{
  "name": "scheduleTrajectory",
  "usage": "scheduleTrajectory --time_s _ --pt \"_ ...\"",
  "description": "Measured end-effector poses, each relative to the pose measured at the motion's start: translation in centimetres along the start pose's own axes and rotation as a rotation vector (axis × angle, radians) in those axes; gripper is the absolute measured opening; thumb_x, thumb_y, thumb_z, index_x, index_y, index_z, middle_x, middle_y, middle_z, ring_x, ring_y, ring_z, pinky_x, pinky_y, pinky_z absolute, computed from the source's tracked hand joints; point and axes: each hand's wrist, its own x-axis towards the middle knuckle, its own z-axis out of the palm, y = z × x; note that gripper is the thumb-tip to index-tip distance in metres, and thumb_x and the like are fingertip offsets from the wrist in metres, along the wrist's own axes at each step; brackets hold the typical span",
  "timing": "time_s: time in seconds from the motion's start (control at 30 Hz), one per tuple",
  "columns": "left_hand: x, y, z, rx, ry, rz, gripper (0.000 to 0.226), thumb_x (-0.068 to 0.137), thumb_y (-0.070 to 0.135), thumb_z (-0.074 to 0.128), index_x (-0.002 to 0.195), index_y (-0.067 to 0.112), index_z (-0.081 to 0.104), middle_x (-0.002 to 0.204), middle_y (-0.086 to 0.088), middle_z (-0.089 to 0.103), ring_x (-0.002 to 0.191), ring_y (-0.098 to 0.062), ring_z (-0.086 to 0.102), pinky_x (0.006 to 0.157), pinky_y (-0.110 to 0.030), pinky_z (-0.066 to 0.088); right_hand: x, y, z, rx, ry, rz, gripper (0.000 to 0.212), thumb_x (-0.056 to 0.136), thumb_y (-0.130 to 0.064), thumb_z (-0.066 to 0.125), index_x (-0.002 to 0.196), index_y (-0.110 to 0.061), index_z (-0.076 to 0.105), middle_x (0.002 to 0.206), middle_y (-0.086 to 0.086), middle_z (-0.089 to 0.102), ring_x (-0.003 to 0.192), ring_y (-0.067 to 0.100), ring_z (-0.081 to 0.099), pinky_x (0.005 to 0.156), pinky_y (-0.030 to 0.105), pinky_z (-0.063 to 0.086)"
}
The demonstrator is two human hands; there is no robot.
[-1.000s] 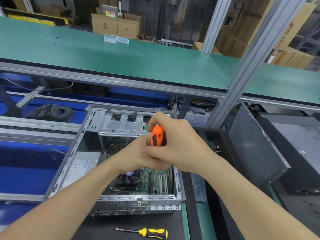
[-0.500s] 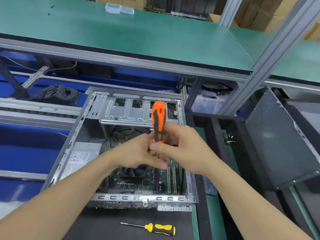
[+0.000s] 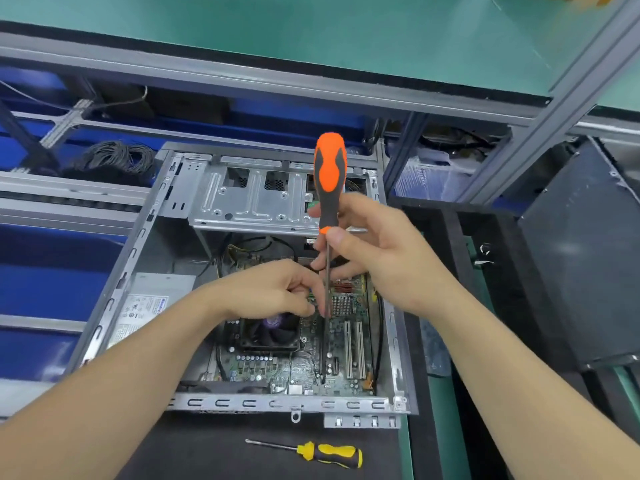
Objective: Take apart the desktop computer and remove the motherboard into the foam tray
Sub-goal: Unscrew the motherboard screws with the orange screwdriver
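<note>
Unscrewing seems under way: the right hand (image 3: 384, 261) grips the orange screwdriver (image 3: 329, 181) by its handle's base, the left hand (image 3: 273, 289) pinches its shaft near the tip, above the motherboard (image 3: 311, 365) in the open computer case (image 3: 263, 199), so next the tip likely needs seating in a screw.

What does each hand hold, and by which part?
Right hand grips the orange screwdriver at the handle's base; left hand by its shaft tip, hold unclear.

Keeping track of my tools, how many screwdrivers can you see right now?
2. The orange-handled screwdriver is upright over the case, gripped by the right hand. The yellow-handled screwdriver lies on the black mat in front of the case. Others could be hidden.
</note>
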Motion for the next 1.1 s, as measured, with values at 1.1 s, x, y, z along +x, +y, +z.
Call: scheduleTrajectory --time_s 1.1 --pt "-1.0 -1.5 -1.0 -0.596 0.021 -0.443 0.027 0.089 0.017 0.051 0.068 0.021 0.036 0.058 0.004 0.019 0.042 -0.01 0.014 0.036 -0.016 0.018 0.9 -2.9 -7.0 0.174 0.271 -0.105 0.026 0.106 -0.015 0.056 0.13 -0.008 0.062 0.094 0.011 0.068 0.087 0.038 0.075 0.074 0.052 0.063"
